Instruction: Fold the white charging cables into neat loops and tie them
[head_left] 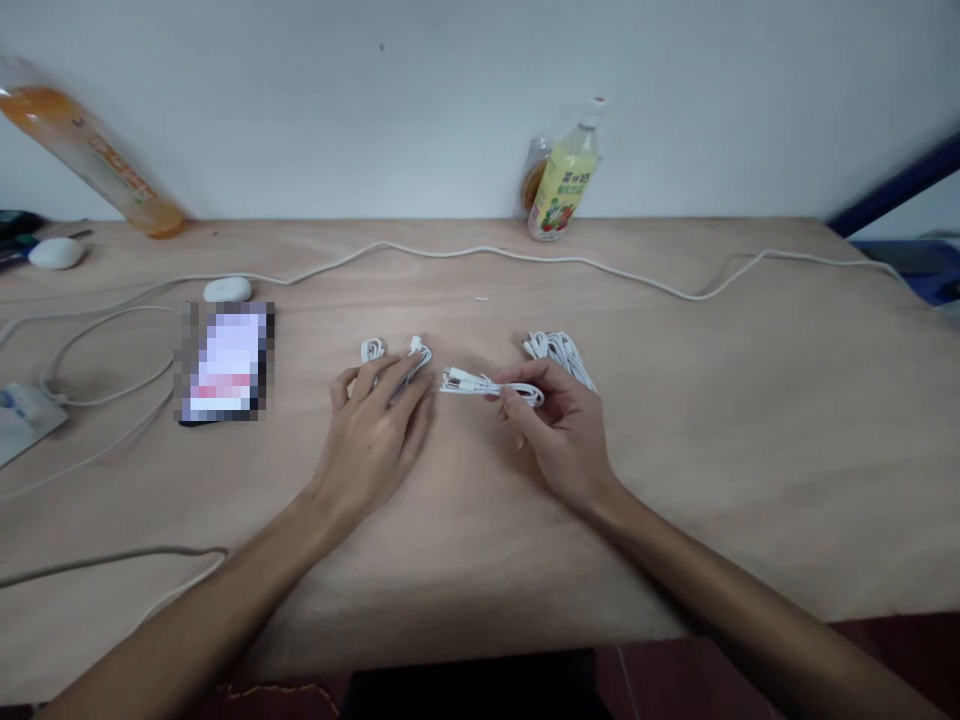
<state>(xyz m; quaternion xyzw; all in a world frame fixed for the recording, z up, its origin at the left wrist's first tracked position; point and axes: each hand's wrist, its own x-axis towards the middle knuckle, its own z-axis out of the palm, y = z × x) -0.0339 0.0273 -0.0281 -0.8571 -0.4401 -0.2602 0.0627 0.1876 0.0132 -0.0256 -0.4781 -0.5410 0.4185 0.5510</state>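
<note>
The coiled white cable (474, 384) is best pinched lightly, as between the thumb and fingers of the right hand (568, 425), so its folds are kept together; its slim connectors are pointed leftward from the grip. Further left, other white cables (422, 353) are partly covered by the left hand (373, 425); whether they are gripped cannot be told.

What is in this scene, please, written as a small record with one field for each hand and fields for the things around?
Left hand: palm down over two small white cable bundles; any grip is hidden
Right hand: holds a coiled white cable
Beyond right hand: pile of white cables, partly hidden
Left side: phone, screen pixelated; white case behind it
Rear: long white cable across the table; orange bottle at left; yellow bottle near the wall
</note>
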